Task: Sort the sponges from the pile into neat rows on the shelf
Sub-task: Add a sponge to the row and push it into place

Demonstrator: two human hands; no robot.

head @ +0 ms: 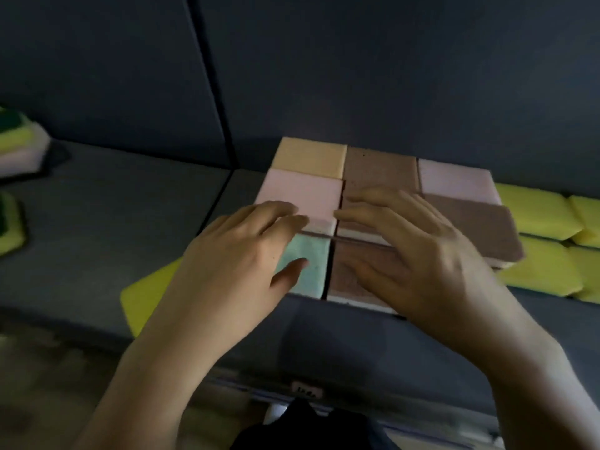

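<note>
A block of sponges lies in rows on the dark grey shelf [130, 203]: an orange sponge [308, 155], pink sponges [302, 193] [454, 178], brown-topped sponges [380, 167] [477, 219] and a mint sponge [308, 261]. My left hand [233, 254] lies flat over the mint and pink sponges, fingers straight. My right hand [412, 254] rests with spread fingers on the front brown sponges [347, 274]. Neither hand grips anything.
Yellow sponges [539, 216] sit in rows to the right of the block. A flat yellow sponge [146, 293] lies under my left wrist near the shelf's front edge. A loose pile of yellow, green and pink sponges [19, 141] stands at the far left.
</note>
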